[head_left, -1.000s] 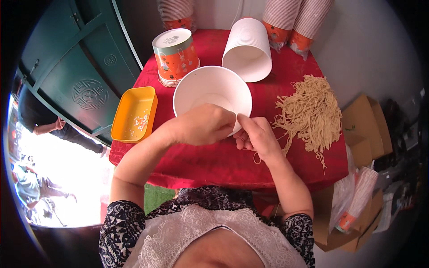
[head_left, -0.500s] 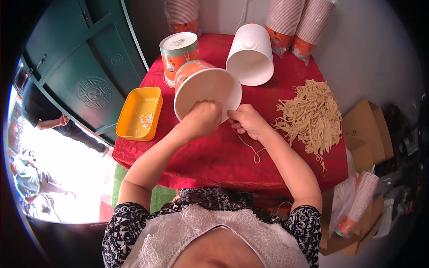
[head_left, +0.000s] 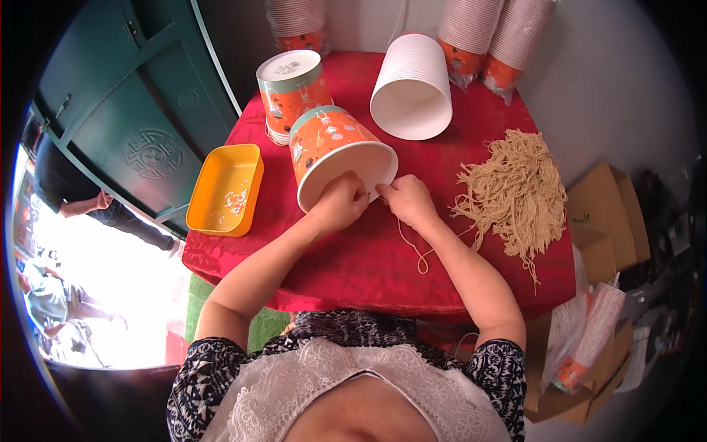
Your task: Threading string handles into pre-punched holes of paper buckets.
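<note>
An orange and green paper bucket (head_left: pixel 335 140) lies tipped on the red-covered table, its white mouth facing me. My left hand (head_left: pixel 341 202) reaches into the mouth, fingers curled closed near the lower right of the rim; what they hold, if anything, is hidden. Just outside that rim, my right hand (head_left: pixel 409 200) pinches a thin tan string (head_left: pixel 423 259), which trails in a loop over the cloth. To the right lies a tangled heap of similar tan strings (head_left: pixel 515 195).
Upside-down buckets (head_left: pixel 294 96) stand behind the tipped one. A nested white stack (head_left: pixel 412 92) lies farther back. At left is a yellow tray (head_left: pixel 252 206) with small pale bits. Wrapped bucket stacks (head_left: pixel 471 37) stand along the wall. A cardboard box (head_left: pixel 600 221) is right of the table.
The bucket has tilted its mouth lower, showing more of its printed side. My hands have moved slightly apart at the rim, the right one a little lower.
</note>
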Demonstrator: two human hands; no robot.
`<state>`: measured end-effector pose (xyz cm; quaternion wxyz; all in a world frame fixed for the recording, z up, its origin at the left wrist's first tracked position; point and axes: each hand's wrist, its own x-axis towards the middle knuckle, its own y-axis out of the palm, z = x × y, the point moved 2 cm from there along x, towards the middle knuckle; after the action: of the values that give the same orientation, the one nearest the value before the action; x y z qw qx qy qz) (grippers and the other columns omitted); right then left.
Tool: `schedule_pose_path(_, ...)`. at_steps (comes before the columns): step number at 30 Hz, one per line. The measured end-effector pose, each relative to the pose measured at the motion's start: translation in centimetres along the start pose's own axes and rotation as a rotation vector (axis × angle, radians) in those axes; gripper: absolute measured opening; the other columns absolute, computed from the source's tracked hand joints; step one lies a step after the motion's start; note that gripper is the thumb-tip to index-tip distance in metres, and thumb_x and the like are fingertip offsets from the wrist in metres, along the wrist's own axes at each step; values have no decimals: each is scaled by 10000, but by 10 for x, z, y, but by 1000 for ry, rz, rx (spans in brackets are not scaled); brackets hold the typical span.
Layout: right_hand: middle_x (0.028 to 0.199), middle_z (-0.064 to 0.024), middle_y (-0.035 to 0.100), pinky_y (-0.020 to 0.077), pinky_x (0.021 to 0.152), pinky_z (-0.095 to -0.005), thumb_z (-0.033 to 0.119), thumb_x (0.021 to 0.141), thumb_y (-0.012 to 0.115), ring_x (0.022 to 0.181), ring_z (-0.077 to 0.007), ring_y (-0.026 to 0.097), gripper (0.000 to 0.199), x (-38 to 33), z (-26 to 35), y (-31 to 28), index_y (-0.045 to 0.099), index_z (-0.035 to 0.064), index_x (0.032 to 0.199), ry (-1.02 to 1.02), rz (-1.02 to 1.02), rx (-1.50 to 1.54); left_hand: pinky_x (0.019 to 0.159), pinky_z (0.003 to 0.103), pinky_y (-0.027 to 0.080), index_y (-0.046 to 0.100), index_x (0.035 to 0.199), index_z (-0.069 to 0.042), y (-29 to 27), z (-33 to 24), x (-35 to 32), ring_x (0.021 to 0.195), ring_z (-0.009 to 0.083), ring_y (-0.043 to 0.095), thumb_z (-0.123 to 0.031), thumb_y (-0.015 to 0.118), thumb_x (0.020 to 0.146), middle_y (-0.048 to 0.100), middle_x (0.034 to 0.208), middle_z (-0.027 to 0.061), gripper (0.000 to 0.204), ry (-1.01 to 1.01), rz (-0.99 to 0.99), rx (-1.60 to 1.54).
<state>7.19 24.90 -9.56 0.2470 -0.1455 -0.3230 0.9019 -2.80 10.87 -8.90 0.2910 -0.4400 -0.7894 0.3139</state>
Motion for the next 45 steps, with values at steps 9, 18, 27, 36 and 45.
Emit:
schedule_pose_path(9, 892, -280, 671, 517, 783, -512, 328, 873, 616, 892, -438, 654, 383, 3, 0, 0, 698, -46, 901, 13, -4, -118, 566, 278, 420, 615, 760, 12, 10, 4, 9, 636, 111, 514, -113, 626, 847, 584, 724, 34, 153, -205, -72, -535)
schedule_pose_path(18, 747, -211, 664, 515, 651, -433, 229, 853, 614, 687, -318, 658, 298, -6, -2, -7, 676, -62, 839, -77, 151, -15, 493, 249, 452, 636, 806, 25, 15, 9, 10, 578, 106, 536, -128, 617, 864, 575, 671, 40, 164, -344, 22, -688)
schedule_pose_path(27, 582, 25, 521, 282, 407, -215, 97, 868, 624, 454, -41, 399, 136, -18, 7, -19, 648, 14, 763, 6, 268, 608, 540, 256, 513, 624, 913, 42, 17, 11, 5, 657, 135, 595, -63, 620, 850, 625, 818, 75, 122, -228, 14, -622)
schedule_pose_path(36, 569, -15, 578, 403, 484, -262, 102, 879, 603, 509, -83, 509, 187, -20, 5, -2, 654, -15, 743, -244, 70, 481, 529, 281, 498, 617, 922, 39, 20, 6, 4, 627, 146, 600, -76, 671, 840, 637, 806, 93, 152, -178, -23, -486)
schedule_pose_path(45, 649, -202, 625, 506, 533, -442, 116, 906, 575, 638, -380, 654, 108, -23, -2, -3, 631, 24, 922, -568, -206, 101, 509, 284, 490, 604, 923, 28, 18, 2, 1, 591, 140, 586, -55, 622, 858, 619, 788, 86, 107, -195, -73, -561)
